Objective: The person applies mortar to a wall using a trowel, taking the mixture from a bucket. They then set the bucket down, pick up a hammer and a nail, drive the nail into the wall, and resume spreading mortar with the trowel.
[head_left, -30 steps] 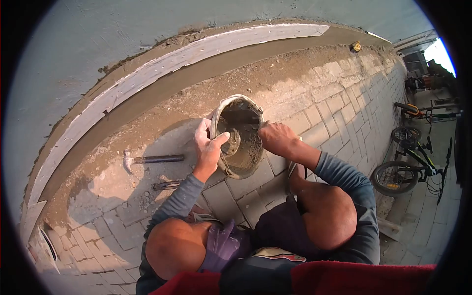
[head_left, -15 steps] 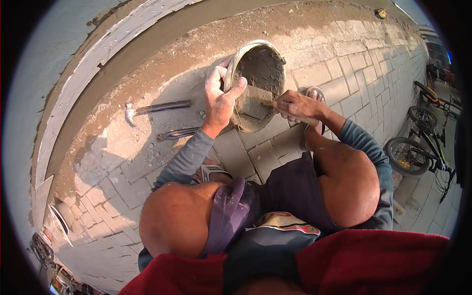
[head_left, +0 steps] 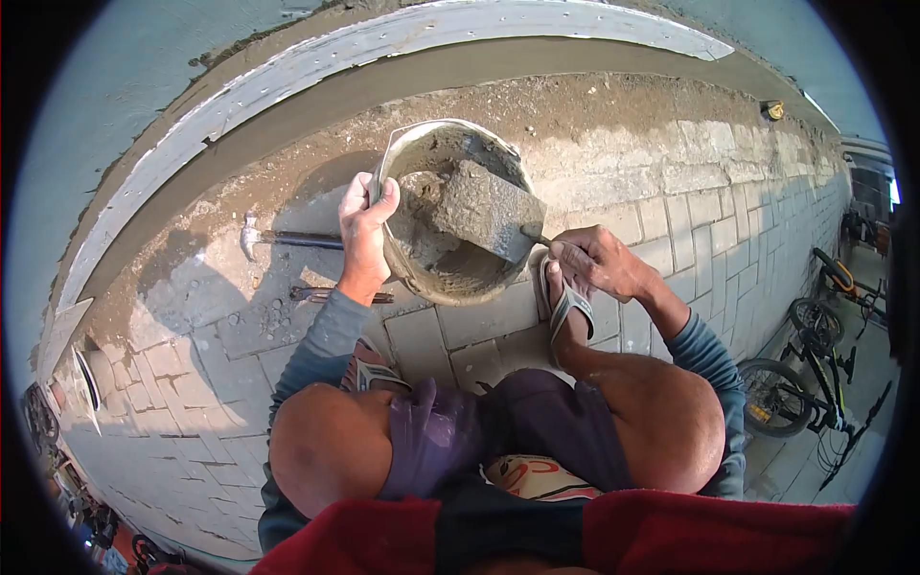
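Observation:
A round bucket (head_left: 450, 295) holding wet grey mortar (head_left: 419, 192) is in front of my knees, its mouth turned toward me. My left hand (head_left: 364, 235) grips its left rim, with the thumb over the edge. The fingers of my right hand (head_left: 599, 261) are wrapped around the handle of a trowel (head_left: 511, 218) at the bucket's right side. A thick lump of mortar rests on the left part of the trowel blade, above the mortar inside the bucket.
On the paving left of the bucket lie a hammer (head_left: 299, 240) and a metal hand tool (head_left: 316, 294), partly behind my left arm. A long pale board (head_left: 383, 43) runs along the wall base. A yellow object (head_left: 772, 110) sits far right, and bicycles (head_left: 815, 393) stand at right.
The trowel has come up from inside the bucket with mortar on its blade. In view, the bucket and my left hand have shifted left and the bucket's mouth shows wider.

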`<state>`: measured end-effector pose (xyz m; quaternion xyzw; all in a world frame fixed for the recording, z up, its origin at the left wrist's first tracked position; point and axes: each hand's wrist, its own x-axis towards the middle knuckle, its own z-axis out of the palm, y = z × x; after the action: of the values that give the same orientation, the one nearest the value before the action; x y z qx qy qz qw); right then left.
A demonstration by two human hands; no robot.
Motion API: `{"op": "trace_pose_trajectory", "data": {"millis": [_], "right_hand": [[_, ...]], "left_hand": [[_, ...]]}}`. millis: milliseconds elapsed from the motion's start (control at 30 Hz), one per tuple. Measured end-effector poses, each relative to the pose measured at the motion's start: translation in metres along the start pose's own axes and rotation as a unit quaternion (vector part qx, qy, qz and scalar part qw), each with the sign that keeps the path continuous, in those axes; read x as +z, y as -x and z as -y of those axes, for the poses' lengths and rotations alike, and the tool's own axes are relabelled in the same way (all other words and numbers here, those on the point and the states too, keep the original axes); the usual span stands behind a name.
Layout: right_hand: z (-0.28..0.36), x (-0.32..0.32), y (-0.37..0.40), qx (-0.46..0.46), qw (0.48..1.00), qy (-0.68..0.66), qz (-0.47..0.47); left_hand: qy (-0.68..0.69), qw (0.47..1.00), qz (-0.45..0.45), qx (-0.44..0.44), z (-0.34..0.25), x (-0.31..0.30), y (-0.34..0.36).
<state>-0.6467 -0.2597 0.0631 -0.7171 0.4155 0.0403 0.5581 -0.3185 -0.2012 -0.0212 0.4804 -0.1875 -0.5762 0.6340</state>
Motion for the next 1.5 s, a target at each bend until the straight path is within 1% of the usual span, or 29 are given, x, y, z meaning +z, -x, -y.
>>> {"op": "trace_pose_trajectory", "data": {"millis": [67,133,200,233,267,333,367,400,467,500,533,567,600,633,667,700,733,800,933,967,1000,1067,1100,1133,1200,1267,1400,1467,1500], "right_hand": [[0.001,-0.014,-0.002,-0.003,0.999,-0.036,0.005],[0.017,-0.039,-0.007,-0.035,0.999,-0.004,0.010],[0.027,-0.063,-0.012,-0.039,0.998,-0.021,0.033],[0.037,-0.076,-0.012,-0.028,0.998,-0.046,0.029],[0.042,-0.092,-0.015,-0.058,0.998,-0.034,0.007],[0.062,-0.122,-0.019,-0.120,0.990,-0.001,-0.073],[0.063,-0.141,-0.028,-0.175,0.977,0.051,-0.113],[0.068,-0.159,-0.035,-0.183,0.965,0.108,-0.156],[0.068,-0.187,-0.060,-0.282,0.897,0.200,-0.275],[0.065,-0.202,-0.078,-0.293,0.895,0.201,-0.271],[0.062,-0.216,-0.097,-0.340,0.845,0.276,-0.307],[0.058,-0.226,-0.112,-0.384,0.785,0.347,-0.340],[0.056,-0.231,-0.121,-0.394,0.782,0.347,-0.336],[0.053,-0.233,-0.130,-0.390,0.764,0.387,-0.339],[0.050,-0.234,-0.137,-0.384,0.746,0.424,-0.341],[0.047,-0.231,-0.141,-0.421,0.719,0.409,-0.372],[0.046,-0.233,-0.144,-0.428,0.718,0.407,-0.368],[0.045,-0.234,-0.147,-0.385,0.739,0.434,-0.342],[0.049,-0.235,-0.158,-0.447,0.729,0.379,-0.354],[0.052,-0.234,-0.162,-0.424,0.739,0.407,-0.331],[0.056,-0.232,-0.163,-0.399,0.746,0.434,-0.309],[0.060,-0.227,-0.162,-0.417,0.745,0.413,-0.317],[0.065,-0.226,-0.164,-0.432,0.741,0.396,-0.327],[0.069,-0.227,-0.165,-0.438,0.739,0.395,-0.326],[0.071,-0.228,-0.165,-0.401,0.743,0.445,-0.299],[0.070,-0.232,-0.157,-0.407,0.754,0.416,-0.305],[0.074,-0.234,-0.150,-0.440,0.762,0.369,-0.298],[0.076,-0.230,-0.162,-0.427,0.757,0.403,-0.287],[0.078,-0.229,-0.166,-0.418,0.749,0.432,-0.280]], "left_hand": [[0.022,1.000,-0.016,0.008,0.004,-0.003,-0.002],[0.015,0.998,-0.053,0.007,0.005,-0.004,-0.003],[0.008,0.997,-0.070,0.025,0.007,-0.007,-0.004],[0.004,0.996,-0.086,0.021,0.004,-0.003,-0.002],[0.002,0.995,-0.102,0.016,0.003,0.001,0.000],[-0.005,0.993,-0.117,0.030,0.008,0.005,0.000],[-0.015,0.992,-0.120,0.033,0.009,0.009,0.001],[-0.026,0.991,-0.123,0.036,0.010,0.015,0.002],[-0.052,0.987,-0.143,0.057,0.009,0.022,0.002],[-0.083,0.984,-0.143,0.066,0.011,0.020,0.002],[-0.113,0.980,-0.144,0.074,0.010,0.020,0.001],[-0.111,0.979,-0.150,0.083,0.010,0.019,0.001],[-0.146,0.974,-0.147,0.091,0.007,0.020,0.003],[-0.183,0.968,-0.143,0.096,0.006,0.022,0.004],[-0.183,0.966,-0.151,0.101,0.007,0.024,0.006],[-0.181,0.966,-0.159,0.090,0.000,0.033,0.008],[-0.178,0.966,-0.168,0.078,-0.003,0.041,0.010],[-0.183,0.964,-0.173,0.090,-0.002,0.050,0.014],[-0.221,0.954,-0.165,0.120,0.004,0.049,0.023],[-0.261,0.940,-0.178,0.127,0.006,0.046,0.024],[-0.262,0.939,-0.184,0.128,0.008,0.046,0.026],[-0.217,0.948,-0.194,0.125,0.009,0.043,0.028],[-0.219,0.946,-0.199,0.132,0.008,0.043,0.028],[-0.208,0.944,-0.221,0.128,0.011,0.044,0.031],[-0.198,0.942,-0.243,0.121,0.019,0.047,0.038],[-0.224,0.930,-0.269,0.108,0.021,0.043,0.044],[-0.171,0.940,-0.270,0.119,0.030,0.029,0.045],[-0.112,0.951,-0.262,0.123,0.031,0.027,0.041],[-0.119,0.948,-0.262,0.132,0.030,0.028,0.040]]}}
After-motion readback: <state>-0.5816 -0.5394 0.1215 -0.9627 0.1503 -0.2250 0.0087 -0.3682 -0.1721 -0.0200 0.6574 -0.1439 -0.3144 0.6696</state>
